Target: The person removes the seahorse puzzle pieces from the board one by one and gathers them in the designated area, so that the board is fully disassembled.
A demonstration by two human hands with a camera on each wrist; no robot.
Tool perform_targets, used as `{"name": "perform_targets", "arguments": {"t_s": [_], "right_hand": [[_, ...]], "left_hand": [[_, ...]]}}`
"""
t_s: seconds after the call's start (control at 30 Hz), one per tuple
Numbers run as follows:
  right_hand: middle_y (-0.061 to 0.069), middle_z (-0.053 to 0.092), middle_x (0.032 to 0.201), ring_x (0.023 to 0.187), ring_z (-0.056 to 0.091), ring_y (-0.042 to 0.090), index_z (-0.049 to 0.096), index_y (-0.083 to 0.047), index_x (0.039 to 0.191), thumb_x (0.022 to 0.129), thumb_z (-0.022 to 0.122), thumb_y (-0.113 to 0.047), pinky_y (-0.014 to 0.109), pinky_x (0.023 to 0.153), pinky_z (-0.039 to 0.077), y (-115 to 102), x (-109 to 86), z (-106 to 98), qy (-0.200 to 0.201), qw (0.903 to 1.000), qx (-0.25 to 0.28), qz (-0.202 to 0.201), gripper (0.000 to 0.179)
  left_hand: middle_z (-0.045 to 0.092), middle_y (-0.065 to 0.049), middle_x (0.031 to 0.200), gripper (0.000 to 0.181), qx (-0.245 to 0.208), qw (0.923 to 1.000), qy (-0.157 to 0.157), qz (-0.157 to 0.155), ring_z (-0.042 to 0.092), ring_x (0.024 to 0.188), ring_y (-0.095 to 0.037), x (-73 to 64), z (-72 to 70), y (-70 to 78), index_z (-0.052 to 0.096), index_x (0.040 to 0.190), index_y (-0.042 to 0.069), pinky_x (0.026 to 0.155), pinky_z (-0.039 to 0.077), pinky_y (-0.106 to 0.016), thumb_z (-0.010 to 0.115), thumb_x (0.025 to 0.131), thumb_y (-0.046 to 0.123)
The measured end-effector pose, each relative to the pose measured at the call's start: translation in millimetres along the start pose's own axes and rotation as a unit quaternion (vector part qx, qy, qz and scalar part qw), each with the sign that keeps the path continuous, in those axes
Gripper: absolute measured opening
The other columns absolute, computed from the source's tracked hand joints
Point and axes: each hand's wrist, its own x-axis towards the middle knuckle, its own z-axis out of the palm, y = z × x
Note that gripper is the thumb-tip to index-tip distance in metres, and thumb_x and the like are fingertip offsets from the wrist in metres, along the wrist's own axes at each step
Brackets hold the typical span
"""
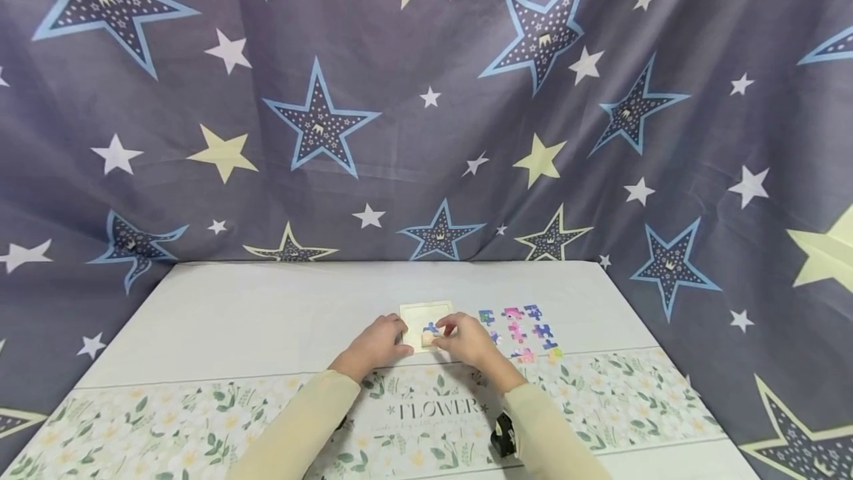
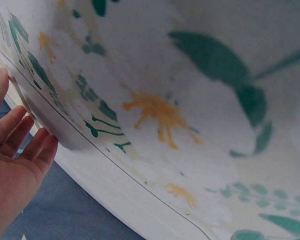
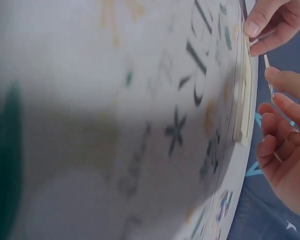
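Observation:
A shallow pale puzzle tray [image 1: 415, 314] lies on the table in the head view. My left hand [image 1: 381, 344] rests at its left side, thumb by the front corner; in the left wrist view this hand's fingers [image 2: 27, 132] are loosely extended and touch the tray's edge. Over the tray, my right hand [image 1: 469, 341] pinches a thin puzzle piece between thumb and fingertips. The right wrist view shows that puzzle piece [image 3: 268, 80] nearly edge-on, above the tray [image 3: 244, 107]. Its printed face is partly hidden by the fingers.
Several loose puzzle pieces [image 1: 517, 332], pink, blue and green, lie in rough columns right of the tray. A floral printed band [image 1: 206, 421] with lettering crosses the white tablecloth [image 1: 280, 317] in front. Behind the table hangs a star-patterned curtain [image 1: 400, 80].

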Motion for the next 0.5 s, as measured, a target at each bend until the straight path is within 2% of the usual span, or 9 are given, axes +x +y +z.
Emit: {"name": "perform_targets", "arguments": {"t_s": [0.27,0.5], "right_hand": [[0.003,0.063,0.087,0.072,0.053,0.012,0.068,-0.008,0.106,0.081,0.073,-0.025,0.025,0.062,0.046,11.5,-7.4,-9.0,-0.004,1.0,-0.005,0.003,0.031],[0.003,0.062,0.088,0.067,0.05,0.012,0.067,-0.009,0.107,0.081,0.072,-0.025,0.024,0.056,0.043,19.4,-14.4,-18.2,-0.009,0.9999,-0.005,0.012,0.031]], "left_hand": [[0.057,-0.006,0.119,0.048,-0.003,0.9999,-0.002,-0.015,0.053,0.112,-0.022,-2.7,-0.2,2.5,0.06,0.12,0.005,0.102,0.044,-0.04,0.065,0.085,0.039],[0.056,-0.005,0.12,0.048,-0.001,0.9997,0.0,-0.024,0.053,0.113,-0.021,-3.6,-2.4,5.2,0.059,0.121,0.006,0.103,0.044,-0.038,0.065,0.085,0.039]]}}
